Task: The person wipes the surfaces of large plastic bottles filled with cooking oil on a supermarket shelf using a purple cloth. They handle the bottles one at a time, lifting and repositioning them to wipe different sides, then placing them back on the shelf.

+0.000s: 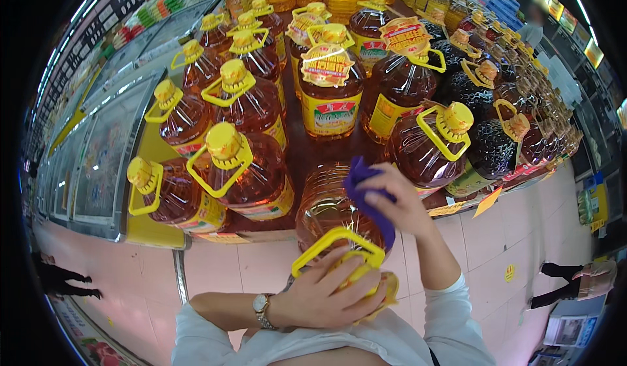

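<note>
A large clear oil bottle [320, 212] with a yellow handle leans toward me at the display's front edge. My left hand [320, 294], with a watch on its wrist, is closed over the bottle's yellow cap, which is mostly hidden beneath the fingers. A round yellow-orange tag [385, 294] shows beside those fingers. In my right hand [401, 199] is a purple cloth [372, 212], gripped and pressed against the right side of the bottle. The cloth hangs down along that side.
Oil bottles with yellow caps stand close on the left [251, 170] and right [424, 150]. Behind stands another tagged bottle [332, 104]. Dark bottles [493, 144] fill the display's right. A glass-topped freezer [108, 150] is at left. People stand at both floor edges.
</note>
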Action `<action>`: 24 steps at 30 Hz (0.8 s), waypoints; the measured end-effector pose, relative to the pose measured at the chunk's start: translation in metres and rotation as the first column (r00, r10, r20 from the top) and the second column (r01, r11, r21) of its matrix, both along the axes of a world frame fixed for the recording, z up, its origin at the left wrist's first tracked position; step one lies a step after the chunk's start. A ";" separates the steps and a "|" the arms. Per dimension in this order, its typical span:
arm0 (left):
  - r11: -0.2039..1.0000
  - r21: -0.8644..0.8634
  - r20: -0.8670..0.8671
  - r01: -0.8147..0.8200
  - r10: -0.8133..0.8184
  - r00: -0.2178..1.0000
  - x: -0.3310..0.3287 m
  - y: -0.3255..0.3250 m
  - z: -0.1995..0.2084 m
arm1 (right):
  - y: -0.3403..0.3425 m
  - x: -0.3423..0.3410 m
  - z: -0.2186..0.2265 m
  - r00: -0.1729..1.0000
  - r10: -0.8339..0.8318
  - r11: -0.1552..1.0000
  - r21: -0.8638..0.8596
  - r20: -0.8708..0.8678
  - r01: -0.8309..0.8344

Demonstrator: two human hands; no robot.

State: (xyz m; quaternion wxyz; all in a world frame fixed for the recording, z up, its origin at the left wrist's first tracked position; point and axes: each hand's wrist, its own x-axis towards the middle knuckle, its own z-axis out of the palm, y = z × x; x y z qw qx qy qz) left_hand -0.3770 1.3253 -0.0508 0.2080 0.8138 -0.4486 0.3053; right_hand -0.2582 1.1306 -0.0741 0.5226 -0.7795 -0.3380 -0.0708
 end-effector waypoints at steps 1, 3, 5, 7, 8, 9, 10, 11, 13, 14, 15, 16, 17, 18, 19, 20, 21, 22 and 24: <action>1.000 0.005 -0.002 -0.019 0.019 1.000 -0.009 0.002 -0.004 | -0.008 0.012 -0.006 0.986 -0.078 0.992 -0.107 -0.144 0.063; 0.999 0.018 0.043 0.032 -0.033 0.999 -0.019 0.003 -0.011 | -0.023 0.027 -0.046 0.993 -0.062 0.994 -0.093 -0.100 0.053; 0.998 0.053 0.128 0.031 -0.038 0.991 -0.027 0.009 -0.028 | -0.018 0.023 -0.048 0.975 0.046 0.997 -0.044 -0.219 -0.057; 0.996 0.090 0.186 0.005 -0.022 0.982 -0.039 0.014 -0.042 | -0.003 0.003 0.000 0.897 0.354 0.922 -0.065 -0.265 -0.382; 0.994 0.110 0.194 0.008 -0.029 0.981 -0.044 0.014 -0.045 | 0.012 0.003 0.014 0.824 0.549 0.792 -0.228 -0.140 -0.566; 0.992 0.129 0.203 0.019 -0.045 0.978 -0.048 0.013 -0.045 | 0.025 0.007 0.011 0.804 0.576 0.765 -0.249 -0.147 -0.594; 0.990 0.138 0.205 0.034 -0.062 0.977 -0.048 0.012 -0.044 | 0.037 0.016 0.006 0.787 0.600 0.740 -0.273 -0.145 -0.615; 0.992 0.118 0.193 0.035 -0.057 0.979 -0.048 0.010 -0.045 | 0.047 0.036 -0.015 0.832 0.521 0.760 -0.339 -0.190 -0.554; 0.998 0.051 0.154 0.040 -0.048 0.987 -0.047 0.003 -0.046 | 0.059 0.095 -0.062 0.900 0.259 0.674 -0.602 -0.350 -0.428; 0.999 0.021 0.130 0.048 -0.051 0.990 -0.047 0.000 -0.045 | 0.065 0.117 -0.075 0.929 0.102 0.675 -0.661 -0.356 -0.327; 0.999 -0.008 0.106 0.050 -0.049 0.993 -0.046 -0.003 -0.044 | 0.073 0.135 -0.079 0.883 -0.112 0.627 -0.722 -0.455 -0.292; 0.998 -0.023 0.088 0.063 -0.060 0.994 -0.042 -0.002 -0.039 | 0.082 0.142 -0.076 0.793 -0.325 0.567 -0.777 -0.515 -0.272; 0.997 -0.034 0.077 0.071 -0.068 0.995 -0.038 -0.002 -0.035 | 0.079 0.139 -0.075 0.840 -0.268 0.551 -0.790 -0.473 -0.269; 0.995 -0.048 0.060 0.087 -0.084 0.995 -0.035 -0.004 -0.031 | 0.071 0.135 -0.071 0.878 -0.218 0.537 -0.804 -0.426 -0.257; 0.996 -0.053 0.045 0.071 -0.069 0.997 -0.032 -0.005 -0.029 | 0.070 0.131 -0.065 0.913 -0.148 0.522 -0.814 -0.381 -0.255; 0.997 -0.065 0.019 0.028 -0.027 0.999 -0.031 -0.004 -0.028 | 0.085 0.100 -0.021 0.914 -0.055 0.478 -0.814 -0.402 -0.329; 0.990 -0.127 -0.025 0.063 -0.067 0.997 -0.025 -0.004 -0.022 | 0.063 0.078 -0.021 0.947 0.193 0.631 -0.706 -0.257 -0.321; 0.993 -0.117 0.006 0.030 -0.029 1.000 -0.020 -0.003 -0.022 | 0.060 0.052 0.004 0.938 0.212 0.697 -0.630 -0.274 -0.342; 0.992 -0.101 0.023 0.070 -0.068 0.997 -0.010 -0.001 -0.019 | 0.024 0.016 0.040 0.927 0.308 0.854 -0.366 -0.216 -0.369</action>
